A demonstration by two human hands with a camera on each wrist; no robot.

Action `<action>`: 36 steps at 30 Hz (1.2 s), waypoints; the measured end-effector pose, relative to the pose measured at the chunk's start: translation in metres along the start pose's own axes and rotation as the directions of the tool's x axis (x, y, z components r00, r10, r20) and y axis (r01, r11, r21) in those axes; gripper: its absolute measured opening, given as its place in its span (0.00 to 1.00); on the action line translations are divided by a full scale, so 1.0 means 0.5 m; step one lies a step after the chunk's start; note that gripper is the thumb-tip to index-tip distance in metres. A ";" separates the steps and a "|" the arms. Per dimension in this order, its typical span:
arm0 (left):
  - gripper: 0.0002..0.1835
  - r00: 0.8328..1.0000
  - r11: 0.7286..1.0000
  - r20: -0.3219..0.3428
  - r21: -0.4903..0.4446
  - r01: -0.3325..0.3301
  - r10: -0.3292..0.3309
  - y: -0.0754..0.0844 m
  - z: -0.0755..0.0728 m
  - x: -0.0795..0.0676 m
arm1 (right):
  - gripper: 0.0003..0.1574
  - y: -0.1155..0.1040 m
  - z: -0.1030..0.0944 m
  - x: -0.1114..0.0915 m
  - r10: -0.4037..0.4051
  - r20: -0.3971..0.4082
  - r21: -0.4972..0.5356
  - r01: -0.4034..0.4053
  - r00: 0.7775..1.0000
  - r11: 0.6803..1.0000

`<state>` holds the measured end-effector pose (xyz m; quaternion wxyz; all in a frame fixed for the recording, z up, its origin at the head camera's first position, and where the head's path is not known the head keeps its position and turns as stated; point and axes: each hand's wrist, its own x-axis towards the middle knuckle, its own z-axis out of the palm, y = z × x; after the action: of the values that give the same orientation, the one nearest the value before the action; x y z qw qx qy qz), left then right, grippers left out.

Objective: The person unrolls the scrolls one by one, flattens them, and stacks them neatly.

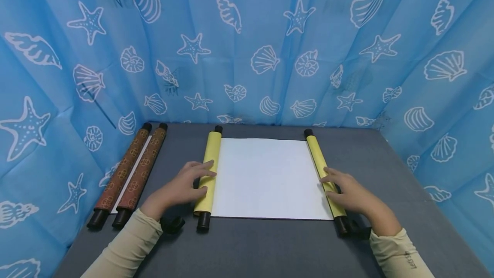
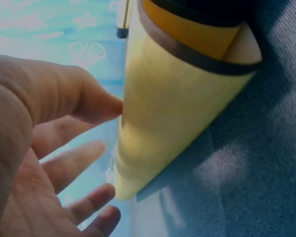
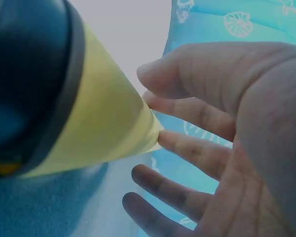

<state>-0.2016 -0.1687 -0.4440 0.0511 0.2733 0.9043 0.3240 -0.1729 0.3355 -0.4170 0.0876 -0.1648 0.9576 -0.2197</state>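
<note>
A hanging scroll lies partly unrolled on the table, its blank white sheet (image 1: 270,179) stretched between two yellow rolls with black end knobs. On the left roll (image 1: 208,162) rest the thumb and fingertips of my left hand (image 1: 187,183). In the left wrist view, the thumb meets the side of that roll (image 2: 172,98) while the other fingers stay loosely extended. My right hand (image 1: 349,190) touches the right roll (image 1: 318,153) with spread fingers. The right wrist view shows fingertips against the yellow roll (image 3: 103,113), the lower fingers apart from it.
A second scroll with two brown patterned rolls (image 1: 140,166) lies at the table's left side, a white strip showing between them. The grey table (image 1: 270,248) borders a blue curtain (image 1: 247,55) with shell and starfish prints at the back and sides.
</note>
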 end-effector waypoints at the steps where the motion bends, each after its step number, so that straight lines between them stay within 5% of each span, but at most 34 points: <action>1: 0.22 1.000 1.000 0.008 -0.008 0.000 0.000 0.000 0.000 0.000 | 0.23 0.002 -0.002 -0.001 0.001 0.002 -0.002 -0.001 1.000 1.000; 12: 0.20 0.999 0.999 0.029 0.007 0.042 -0.042 -0.002 0.004 -0.001 | 0.28 0.022 -0.005 -0.011 -0.019 -0.017 0.002 0.019 1.000 1.000; 25: 0.31 0.996 0.991 0.017 0.100 0.088 -0.090 0.001 -0.005 -0.005 | 0.22 0.029 -0.010 -0.018 -0.077 -0.024 0.043 0.078 0.997 0.996; 36: 0.23 0.993 0.989 -0.054 0.098 0.111 -0.106 -0.010 -0.012 -0.015 | 0.27 0.035 -0.015 -0.023 0.010 0.004 -0.013 -0.010 1.000 1.000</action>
<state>-0.1991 -0.1794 -0.4432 0.0328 0.2178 0.9340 0.2814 -0.1687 0.3571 -0.4172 0.0897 -0.1612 0.9595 -0.2128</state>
